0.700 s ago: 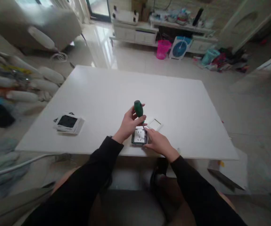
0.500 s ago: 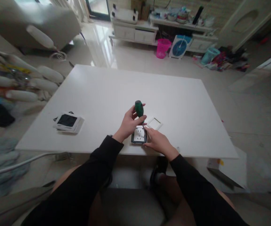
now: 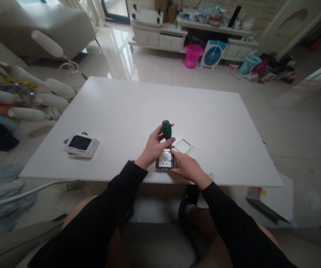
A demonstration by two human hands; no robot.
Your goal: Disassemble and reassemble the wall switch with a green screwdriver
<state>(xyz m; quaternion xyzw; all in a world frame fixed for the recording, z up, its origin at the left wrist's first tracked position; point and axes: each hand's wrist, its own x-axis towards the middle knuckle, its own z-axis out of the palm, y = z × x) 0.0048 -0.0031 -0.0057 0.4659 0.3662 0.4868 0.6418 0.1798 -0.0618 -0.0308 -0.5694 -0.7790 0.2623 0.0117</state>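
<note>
My left hand [image 3: 156, 146] is closed around a screwdriver [image 3: 166, 129] with a green handle, held nearly upright. Its shaft points down to the right side of a wall socket [image 3: 164, 160], a white face in a dark frame, lying near the table's front edge. Fingers of my right hand [image 3: 186, 165] grip the socket by its right edge, close to the screwdriver's shaft. The exact spot of the tip is too small to make out. Just behind my right hand lies a white rectangular cover frame [image 3: 184, 146], flat on the table.
At the left of the white table [image 3: 160, 100] lies a stack of white and dark plates [image 3: 80, 144]. A small clear round piece [image 3: 211, 176] rests by the front edge. Beyond the table stand a pink basket [image 3: 193, 56] and a blue fan [image 3: 213, 54].
The screwdriver's handle and my left hand have shifted very slightly to the right. My right hand and the socket have stayed in place.
</note>
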